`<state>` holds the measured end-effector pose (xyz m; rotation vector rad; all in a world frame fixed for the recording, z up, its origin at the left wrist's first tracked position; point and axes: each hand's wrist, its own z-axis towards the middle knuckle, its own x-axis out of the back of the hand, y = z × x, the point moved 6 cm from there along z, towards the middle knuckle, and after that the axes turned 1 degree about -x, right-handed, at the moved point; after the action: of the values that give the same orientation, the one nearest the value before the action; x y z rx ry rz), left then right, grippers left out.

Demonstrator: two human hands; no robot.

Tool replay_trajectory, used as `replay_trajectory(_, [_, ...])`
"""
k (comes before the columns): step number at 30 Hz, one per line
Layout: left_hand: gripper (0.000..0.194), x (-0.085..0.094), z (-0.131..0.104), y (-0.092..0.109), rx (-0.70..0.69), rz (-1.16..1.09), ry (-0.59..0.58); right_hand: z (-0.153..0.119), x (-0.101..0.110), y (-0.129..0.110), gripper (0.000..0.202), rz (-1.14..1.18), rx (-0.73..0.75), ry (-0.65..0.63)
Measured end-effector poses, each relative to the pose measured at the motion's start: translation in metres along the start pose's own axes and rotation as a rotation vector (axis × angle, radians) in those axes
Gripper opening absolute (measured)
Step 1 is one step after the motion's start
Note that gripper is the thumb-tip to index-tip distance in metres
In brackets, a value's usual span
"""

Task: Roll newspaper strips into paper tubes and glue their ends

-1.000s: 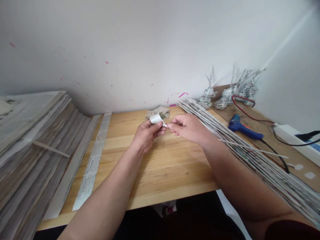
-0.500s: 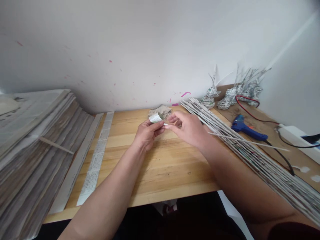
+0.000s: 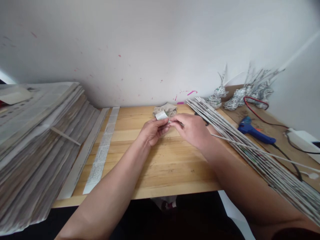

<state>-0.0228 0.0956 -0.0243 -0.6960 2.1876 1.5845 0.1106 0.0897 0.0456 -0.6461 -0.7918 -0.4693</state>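
Over the middle of the wooden table, my left hand (image 3: 153, 130) pinches a newspaper strip (image 3: 161, 115), whose short free end sticks up above the thumb. Close against it, my right hand (image 3: 193, 130) has thumb and fingers pressed together on the rolled end of the same paper. A thin rolled paper stick (image 3: 247, 145) comes out past my right wrist and reaches toward the right; its stretch behind the hand is hidden. Just beyond my hands lies a crumpled greyish cloth (image 3: 171, 109).
At left stands a tall stack of newspaper (image 3: 67, 133), with flat paper strips (image 3: 102, 151) beside it. To the right lie a bundle of paper sticks (image 3: 240, 141), a blue glue gun (image 3: 256, 130) with its cord, a white power strip (image 3: 303, 140) and woven paper figures (image 3: 216, 96).
My right fingers have closed in, nearer to my left hand, and less of the rolled paper shows between them. The long stick has shifted behind my right wrist. The whole view has turned slightly left.
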Motion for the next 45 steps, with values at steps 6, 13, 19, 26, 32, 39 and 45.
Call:
replay_trajectory(6, [0.007, -0.0042, -0.0001, -0.0030, 0.019, -0.069, -0.038, 0.0008, 0.0062, 0.0036, 0.009, 0.162, -0.164, -0.010])
replay_trajectory(13, [0.003, -0.0051, -0.0008, -0.0065, 0.013, -0.075, -0.029, 0.0013, 0.0106, 0.0032, 0.010, 0.213, -0.263, -0.077])
replay_trajectory(19, [0.012, -0.0013, -0.0004, -0.0063, -0.002, -0.048, 0.016, 0.0007, 0.0065, 0.0021, 0.004, 0.255, -0.227, -0.077])
replay_trajectory(26, [0.011, -0.0025, -0.0017, -0.0038, -0.018, -0.066, 0.035, -0.0016, 0.0038, 0.0011, 0.007, 0.135, -0.187, -0.053])
replay_trajectory(32, [0.006, -0.0034, -0.0001, -0.0059, -0.018, -0.095, -0.003, -0.0006, 0.0071, 0.0009, 0.016, 0.062, -0.239, -0.131])
replay_trajectory(39, [0.010, -0.0045, 0.0005, -0.0085, -0.022, -0.116, -0.035, -0.0013, 0.0067, -0.0003, 0.013, 0.136, -0.276, -0.200])
replay_trajectory(45, [0.018, -0.0035, -0.0001, -0.0061, -0.020, -0.096, 0.009, -0.0012, 0.0098, -0.0034, 0.025, 0.036, -0.272, -0.218])
